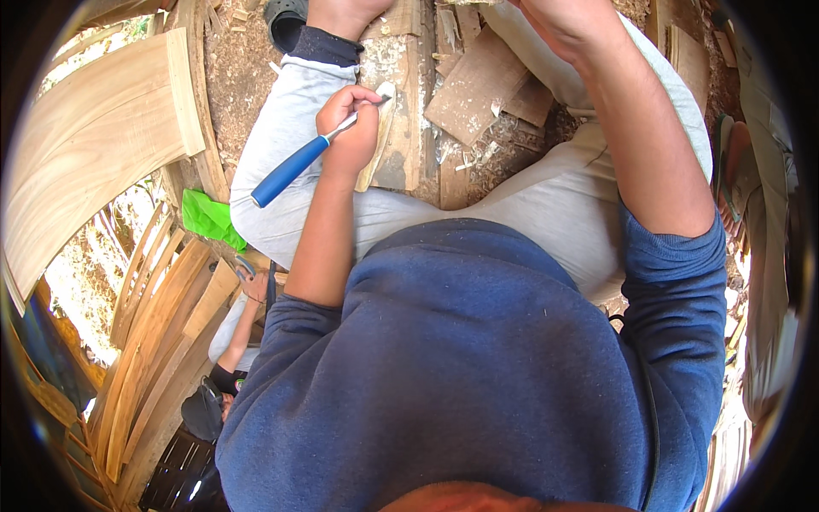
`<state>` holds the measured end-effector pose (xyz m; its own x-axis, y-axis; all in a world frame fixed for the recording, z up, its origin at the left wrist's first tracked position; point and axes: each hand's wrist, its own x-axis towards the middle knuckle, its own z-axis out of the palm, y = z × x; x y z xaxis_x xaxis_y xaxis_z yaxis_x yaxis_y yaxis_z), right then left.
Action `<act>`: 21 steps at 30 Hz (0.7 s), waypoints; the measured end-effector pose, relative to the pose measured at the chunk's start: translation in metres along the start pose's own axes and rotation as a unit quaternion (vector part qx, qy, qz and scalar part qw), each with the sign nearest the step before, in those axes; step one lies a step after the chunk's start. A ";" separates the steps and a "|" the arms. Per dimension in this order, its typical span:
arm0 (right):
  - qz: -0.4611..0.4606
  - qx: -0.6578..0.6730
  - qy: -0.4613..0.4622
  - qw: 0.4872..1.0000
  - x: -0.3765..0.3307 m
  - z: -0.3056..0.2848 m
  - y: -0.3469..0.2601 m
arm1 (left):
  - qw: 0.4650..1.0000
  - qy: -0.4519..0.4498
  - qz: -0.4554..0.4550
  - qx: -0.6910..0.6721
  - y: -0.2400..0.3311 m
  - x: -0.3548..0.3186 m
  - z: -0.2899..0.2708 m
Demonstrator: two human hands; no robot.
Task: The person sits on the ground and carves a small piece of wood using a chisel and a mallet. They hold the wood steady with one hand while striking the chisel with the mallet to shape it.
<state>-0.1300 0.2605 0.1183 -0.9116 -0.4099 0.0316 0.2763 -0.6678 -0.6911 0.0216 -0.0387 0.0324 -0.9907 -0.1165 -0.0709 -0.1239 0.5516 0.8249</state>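
Note:
My left hand (350, 124) is closed around the metal shank of a chisel with a blue handle (290, 172). The handle sticks out toward the lower left, and the bright blade end (386, 90) shows just past my fingertips. Under that hand lies a narrow pale wood strip (375, 152), beside my bent leg. My right hand (559, 26) reaches to the top edge, where the picture cuts off its fingers; what it holds, if anything, is hidden.
Wood offcuts (478, 85) and shavings lie between my legs. A large curved wood panel (102, 136) stands at the left, above a bright green bag (209, 218). Another person's arm (243, 324) shows lower left, near stacked long boards (158, 341). A dark shoe (286, 26) sits at the top.

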 end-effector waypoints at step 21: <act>0.006 -0.014 0.017 1.000 0.000 0.002 -0.001 | 0.987 0.148 -0.043 -0.052 0.004 0.004 0.027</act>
<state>-0.1299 0.2604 0.1205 -0.9181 -0.3964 -0.0010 0.2793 -0.6451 -0.7112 0.0160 -0.0145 0.0208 -0.9149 -0.4036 0.0102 -0.1857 0.4432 0.8770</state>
